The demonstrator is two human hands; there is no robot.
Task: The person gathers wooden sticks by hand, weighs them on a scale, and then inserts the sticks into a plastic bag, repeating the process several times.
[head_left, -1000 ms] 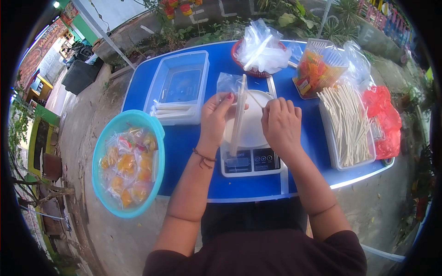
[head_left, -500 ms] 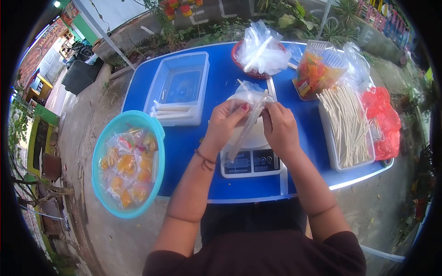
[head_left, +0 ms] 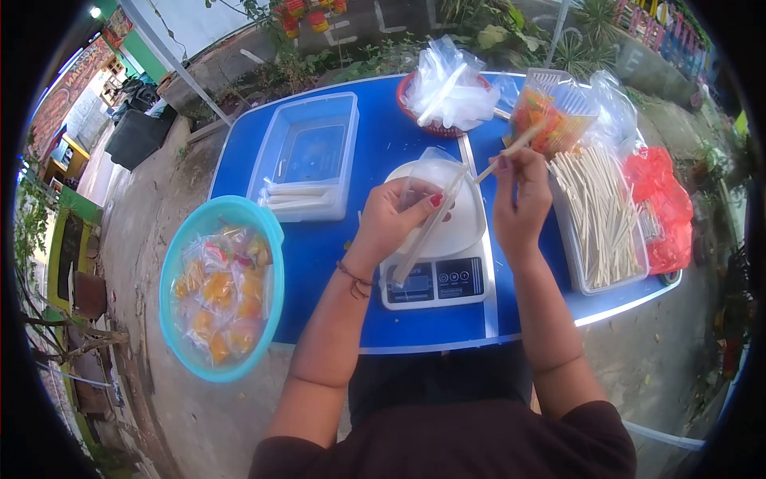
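Both forearms reach up from frame bottom over blue table (head_left: pixel 319 263). Left hand (head_left: pixel 395 219), frame centre, fingers curled, pinching narrow clear plastic bag (head_left: pixel 423 227) above white digital scale (head_left: pixel 435 279). Right hand (head_left: pixel 523 199) raised farther, upper right of centre, pinching pale stick (head_left: pixel 511 148) near clear tub of sticks (head_left: pixel 598 219).

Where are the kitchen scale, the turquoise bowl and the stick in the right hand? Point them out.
kitchen scale (head_left: pixel 435 279): head view, on its front panel beside the display.
turquoise bowl (head_left: pixel 171 263): head view, on its left rim.
stick (head_left: pixel 519 144): head view, on the shaft just above the right hand (head_left: pixel 523 203).
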